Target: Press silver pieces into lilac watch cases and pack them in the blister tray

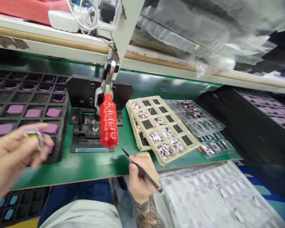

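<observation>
My left hand [21, 152], blurred by motion, holds a small watch-like case [35, 137] with a purple rim and some yellow inside, over the edge of a black foam tray [64, 126] of purple cases. Black tweezers [142, 172] are gripped in my right hand [142, 177] above the green table's front edge, tip pointing up and left. Between the hands stands a black toggle-clamp press [90, 129] with a red ribbed handle [109, 126]. Right of it, a cream compartment tray [160, 126] holds small pieces in several cells.
Clear plastic trays [204, 126] with small parts lie further right, beside a large black tray [247, 133]. Plastic-covered trays [218, 196] sit at the lower right. A shelf edge [49, 39] runs behind the green table [85, 171]. Another dark tray [26, 204] is at the lower left.
</observation>
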`<action>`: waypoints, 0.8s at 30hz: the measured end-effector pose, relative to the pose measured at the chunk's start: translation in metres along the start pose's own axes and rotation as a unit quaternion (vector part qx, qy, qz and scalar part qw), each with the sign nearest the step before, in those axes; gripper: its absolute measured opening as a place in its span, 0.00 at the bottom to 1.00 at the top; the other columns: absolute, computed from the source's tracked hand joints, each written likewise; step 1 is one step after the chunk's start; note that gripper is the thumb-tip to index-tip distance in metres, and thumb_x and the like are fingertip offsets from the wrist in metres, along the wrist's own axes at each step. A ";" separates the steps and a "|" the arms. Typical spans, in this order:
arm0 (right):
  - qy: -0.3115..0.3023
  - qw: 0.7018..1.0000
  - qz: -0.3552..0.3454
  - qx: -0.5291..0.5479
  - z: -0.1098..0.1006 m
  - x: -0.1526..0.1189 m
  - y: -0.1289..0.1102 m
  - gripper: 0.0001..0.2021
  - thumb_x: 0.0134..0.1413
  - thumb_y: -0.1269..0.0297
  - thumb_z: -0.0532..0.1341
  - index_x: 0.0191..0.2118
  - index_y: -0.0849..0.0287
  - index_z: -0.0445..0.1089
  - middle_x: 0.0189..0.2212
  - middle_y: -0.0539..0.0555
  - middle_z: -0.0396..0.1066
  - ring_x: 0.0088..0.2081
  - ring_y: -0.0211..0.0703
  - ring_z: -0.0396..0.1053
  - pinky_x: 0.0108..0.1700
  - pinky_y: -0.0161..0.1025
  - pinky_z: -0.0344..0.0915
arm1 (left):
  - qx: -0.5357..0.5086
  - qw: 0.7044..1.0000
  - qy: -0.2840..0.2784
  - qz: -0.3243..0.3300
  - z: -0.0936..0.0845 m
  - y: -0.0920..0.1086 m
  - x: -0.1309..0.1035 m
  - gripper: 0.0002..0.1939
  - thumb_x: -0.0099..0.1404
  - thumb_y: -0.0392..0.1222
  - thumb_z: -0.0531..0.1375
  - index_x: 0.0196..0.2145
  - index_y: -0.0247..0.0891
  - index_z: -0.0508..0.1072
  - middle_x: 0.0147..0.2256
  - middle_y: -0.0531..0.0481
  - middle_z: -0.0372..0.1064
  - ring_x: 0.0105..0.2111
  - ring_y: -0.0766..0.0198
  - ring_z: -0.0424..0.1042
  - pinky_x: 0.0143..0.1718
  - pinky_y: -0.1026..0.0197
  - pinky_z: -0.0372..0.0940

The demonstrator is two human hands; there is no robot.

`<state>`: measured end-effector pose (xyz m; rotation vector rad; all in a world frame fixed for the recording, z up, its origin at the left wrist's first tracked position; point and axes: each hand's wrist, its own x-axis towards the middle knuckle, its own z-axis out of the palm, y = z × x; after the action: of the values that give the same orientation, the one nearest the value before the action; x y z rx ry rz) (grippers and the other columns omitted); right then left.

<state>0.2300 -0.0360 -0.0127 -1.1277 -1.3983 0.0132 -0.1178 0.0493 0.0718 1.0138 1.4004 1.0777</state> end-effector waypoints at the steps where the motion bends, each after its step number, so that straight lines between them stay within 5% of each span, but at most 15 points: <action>1: 0.036 0.999 0.003 0.023 0.006 0.000 -0.003 0.10 0.71 0.69 0.64 0.51 0.53 0.82 0.33 0.54 0.75 0.35 0.49 0.72 0.37 0.49 0.70 | -0.007 0.998 -0.069 -0.006 0.014 -0.012 -0.017 0.29 0.64 0.50 0.76 0.60 0.40 0.81 0.41 0.42 0.84 0.29 0.58 0.77 0.24 0.63 0.71; 3: 0.077 0.993 0.036 0.080 0.020 0.001 -0.010 0.10 0.74 0.66 0.62 0.50 0.53 0.82 0.33 0.55 0.74 0.35 0.49 0.73 0.35 0.48 0.71 | -0.023 0.988 -0.150 0.001 0.047 -0.036 -0.041 0.24 0.71 0.53 0.72 0.60 0.41 0.80 0.43 0.41 0.84 0.29 0.61 0.76 0.25 0.63 0.71; 8: -0.014 0.963 0.159 0.219 0.053 -0.008 -0.022 0.11 0.73 0.69 0.65 0.53 0.51 0.83 0.44 0.58 0.81 0.43 0.50 0.81 0.38 0.46 0.81 | -0.081 0.986 -0.143 0.030 0.107 -0.076 -0.043 0.21 0.78 0.53 0.66 0.60 0.39 0.77 0.45 0.41 0.84 0.29 0.66 0.73 0.29 0.64 0.68; 11: -0.042 0.955 0.171 0.237 0.062 -0.018 -0.023 0.11 0.74 0.70 0.65 0.53 0.52 0.83 0.48 0.59 0.83 0.48 0.52 0.83 0.45 0.51 0.86 | -0.074 0.988 -0.131 0.046 0.109 -0.087 -0.037 0.24 0.80 0.53 0.64 0.66 0.39 0.74 0.46 0.42 0.83 0.30 0.66 0.74 0.31 0.64 0.68; 17: -0.085 0.964 0.148 0.204 0.064 -0.020 -0.025 0.12 0.73 0.73 0.65 0.53 0.52 0.83 0.45 0.58 0.85 0.47 0.51 0.84 0.46 0.49 0.86 | 0.004 0.986 -0.155 0.057 0.098 -0.098 -0.040 0.27 0.82 0.55 0.61 0.70 0.39 0.72 0.31 0.53 0.73 0.29 0.64 0.72 0.33 0.62 0.67; 24: -0.102 0.965 0.169 0.174 0.065 -0.013 -0.026 0.09 0.73 0.68 0.66 0.50 0.52 0.84 0.43 0.58 0.86 0.45 0.52 0.85 0.48 0.51 0.84 | 0.021 0.983 -0.167 0.074 0.097 -0.099 -0.039 0.28 0.83 0.55 0.60 0.73 0.41 0.71 0.31 0.52 0.73 0.30 0.62 0.72 0.36 0.61 0.68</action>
<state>0.1615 -0.0179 -0.0208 -1.0734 -1.3017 0.6125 -0.0200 -0.0041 -0.0196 1.2815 1.0928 0.9356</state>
